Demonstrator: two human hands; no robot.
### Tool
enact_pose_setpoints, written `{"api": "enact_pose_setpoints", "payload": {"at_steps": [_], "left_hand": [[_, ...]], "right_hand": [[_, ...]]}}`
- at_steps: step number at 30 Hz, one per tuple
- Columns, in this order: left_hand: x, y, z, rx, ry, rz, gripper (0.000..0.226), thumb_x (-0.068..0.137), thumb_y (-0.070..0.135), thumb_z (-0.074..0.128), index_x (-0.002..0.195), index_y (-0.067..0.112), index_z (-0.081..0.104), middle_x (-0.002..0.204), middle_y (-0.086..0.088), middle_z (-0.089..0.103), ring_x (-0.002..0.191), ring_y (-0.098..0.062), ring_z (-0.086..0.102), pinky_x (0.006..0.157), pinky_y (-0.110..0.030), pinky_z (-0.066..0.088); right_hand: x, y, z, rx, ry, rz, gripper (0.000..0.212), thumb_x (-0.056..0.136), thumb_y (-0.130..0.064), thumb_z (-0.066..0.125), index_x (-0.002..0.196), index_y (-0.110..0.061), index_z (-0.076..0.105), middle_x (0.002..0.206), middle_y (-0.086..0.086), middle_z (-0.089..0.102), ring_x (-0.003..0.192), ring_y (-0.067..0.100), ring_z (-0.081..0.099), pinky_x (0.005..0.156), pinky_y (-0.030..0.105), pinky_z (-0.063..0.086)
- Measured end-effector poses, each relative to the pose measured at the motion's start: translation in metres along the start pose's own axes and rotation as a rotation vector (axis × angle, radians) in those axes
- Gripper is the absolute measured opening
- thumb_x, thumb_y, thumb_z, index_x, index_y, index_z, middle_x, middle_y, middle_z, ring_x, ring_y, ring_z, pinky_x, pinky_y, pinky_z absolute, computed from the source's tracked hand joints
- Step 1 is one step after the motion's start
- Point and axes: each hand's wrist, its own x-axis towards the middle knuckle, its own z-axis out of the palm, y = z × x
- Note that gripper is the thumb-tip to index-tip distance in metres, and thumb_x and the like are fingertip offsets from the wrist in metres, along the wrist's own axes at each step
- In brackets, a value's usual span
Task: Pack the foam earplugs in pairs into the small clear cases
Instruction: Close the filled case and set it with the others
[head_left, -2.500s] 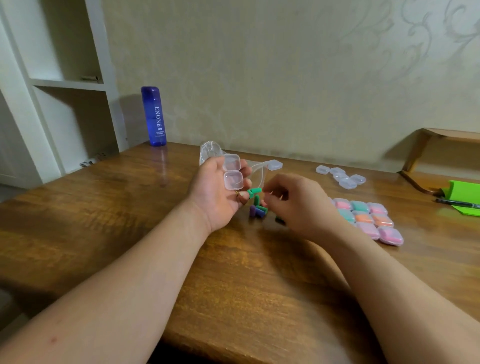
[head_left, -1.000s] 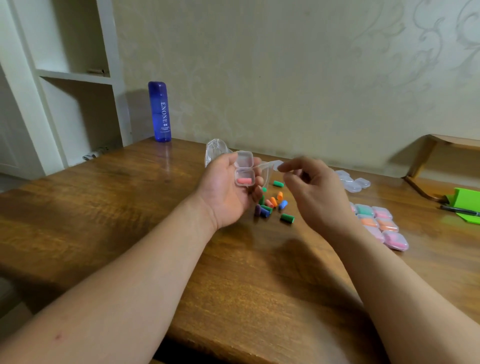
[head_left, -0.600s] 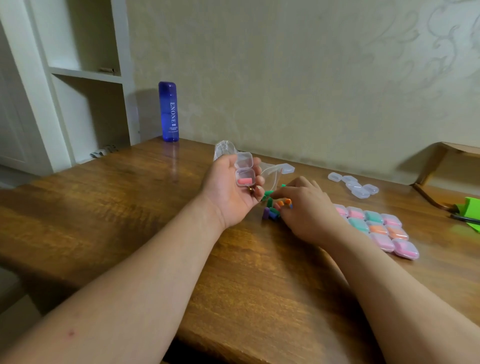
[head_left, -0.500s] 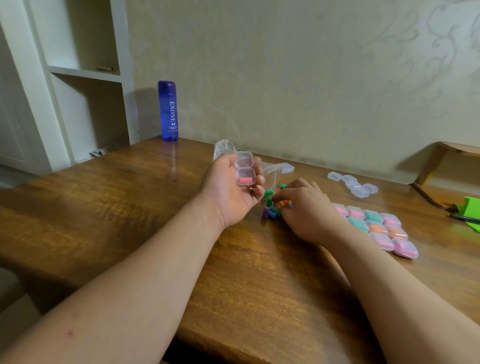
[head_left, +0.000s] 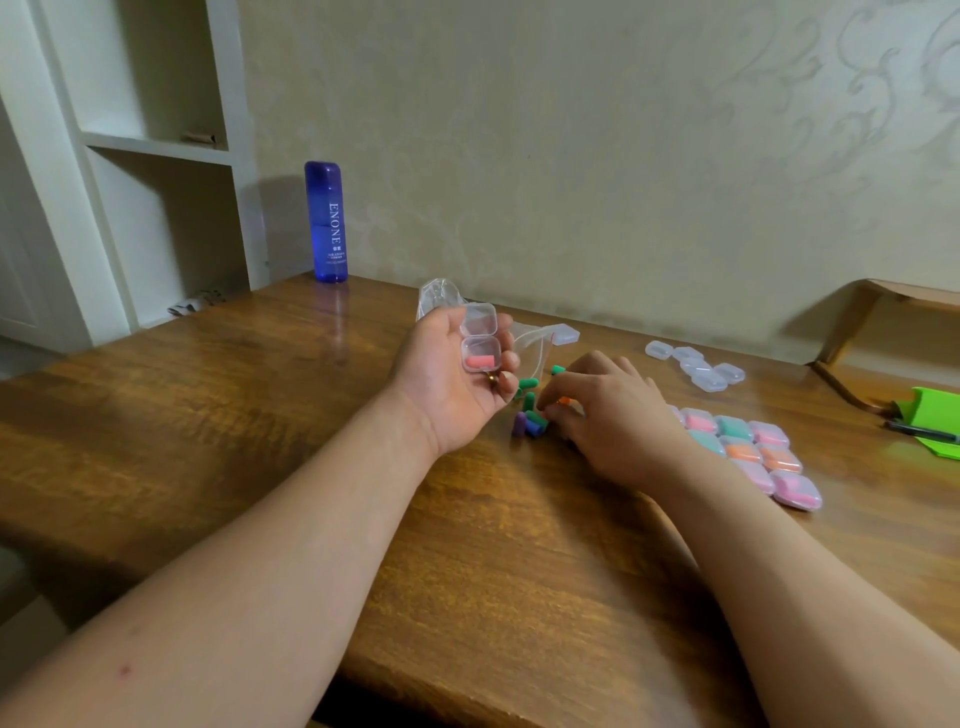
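My left hand holds a small clear case above the wooden table, lid hinged open; one pink earplug lies in its lower half. Just right of it my right hand is down on the pile of loose earplugs in green, purple and blue, and its fingertips pinch an orange earplug. A block of shut, filled cases in pink, teal and orange lies to the right. Several empty clear cases sit further back.
A crumpled clear plastic bag lies behind my left hand, with one more clear case beside it. A blue bottle stands at the table's back left by white shelves. A green object with a black pen is at the far right.
A pink earplug went into the open case. My right hand rose beside the case, then dropped onto the loose pile, where its fingertips now pinch an orange one. My left hand stayed put.
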Motion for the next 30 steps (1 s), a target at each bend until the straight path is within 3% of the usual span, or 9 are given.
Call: {"api": "enact_pose_setpoints", "payload": {"at_steps": [8,13,17,20,22,25,27,30], "left_hand": [[-0.001,0.0,-0.001,-0.001,0.014,0.003,0.043,0.106,0.038,0.045,0.119,0.007,0.072,0.084,-0.008,0.065,0.072,-0.018,0.057,0.067,-0.029,0.044],[-0.003,0.0,0.0,0.015,0.021,-0.01,0.044,0.107,0.039,0.044,0.12,0.008,0.072,0.086,-0.007,0.066,0.072,-0.017,0.057,0.065,-0.028,0.045],[-0.004,-0.002,0.002,0.048,0.024,-0.017,0.048,0.108,0.04,0.041,0.121,0.007,0.073,0.086,-0.007,0.065,0.07,-0.017,0.057,0.063,-0.028,0.045],[-0.006,-0.004,0.005,0.086,0.012,-0.02,0.048,0.109,0.04,0.04,0.12,0.007,0.072,0.085,-0.007,0.064,0.069,-0.016,0.057,0.061,-0.028,0.045],[-0.009,-0.005,0.009,0.114,0.002,-0.019,0.045,0.109,0.038,0.04,0.12,0.006,0.071,0.083,-0.007,0.062,0.066,-0.016,0.057,0.06,-0.028,0.044],[-0.01,-0.007,0.013,0.15,-0.031,-0.032,0.045,0.11,0.037,0.04,0.129,0.007,0.068,0.081,-0.006,0.061,0.063,-0.015,0.057,0.056,-0.026,0.046],[-0.009,-0.008,0.015,0.158,-0.062,-0.048,0.048,0.109,0.038,0.04,0.137,0.008,0.065,0.081,-0.006,0.06,0.063,-0.016,0.057,0.055,-0.027,0.047],[-0.011,-0.011,0.017,0.142,-0.097,-0.07,0.042,0.112,0.04,0.037,0.128,0.01,0.062,0.07,-0.004,0.061,0.056,-0.015,0.059,0.063,-0.03,0.044]], "right_hand": [[0.0,-0.001,0.002,0.013,0.005,-0.022,0.018,0.108,-0.044,0.054,0.121,-0.04,0.065,0.132,-0.011,0.053,0.117,0.014,0.044,0.095,0.037,0.044],[0.0,-0.004,-0.001,0.104,0.14,0.017,0.016,0.11,-0.036,0.051,0.116,-0.028,0.063,0.115,-0.009,0.058,0.105,0.014,0.051,0.088,0.033,0.047],[-0.001,-0.012,-0.005,0.224,0.194,0.08,0.013,0.112,-0.034,0.048,0.111,-0.025,0.056,0.1,-0.004,0.066,0.087,0.015,0.06,0.078,0.04,0.058],[-0.001,-0.014,-0.005,0.388,0.224,0.111,0.008,0.11,-0.031,0.055,0.111,-0.023,0.057,0.097,-0.008,0.065,0.085,0.01,0.061,0.073,0.03,0.055],[-0.001,-0.016,-0.007,0.496,0.306,0.119,0.007,0.107,-0.028,0.062,0.111,-0.022,0.059,0.093,-0.012,0.063,0.082,0.006,0.059,0.064,0.015,0.046],[-0.003,-0.021,-0.014,0.626,0.442,0.111,0.009,0.105,-0.024,0.066,0.112,-0.024,0.062,0.092,-0.014,0.064,0.081,0.001,0.059,0.061,0.003,0.04],[-0.005,-0.028,-0.018,0.646,0.509,0.068,0.007,0.104,-0.021,0.068,0.109,-0.024,0.065,0.093,-0.013,0.068,0.084,0.003,0.062,0.063,0.005,0.042],[-0.006,-0.04,-0.018,0.598,0.515,-0.025,0.007,0.101,-0.017,0.069,0.104,-0.024,0.069,0.097,-0.01,0.069,0.088,0.006,0.063,0.068,0.012,0.045]]}}
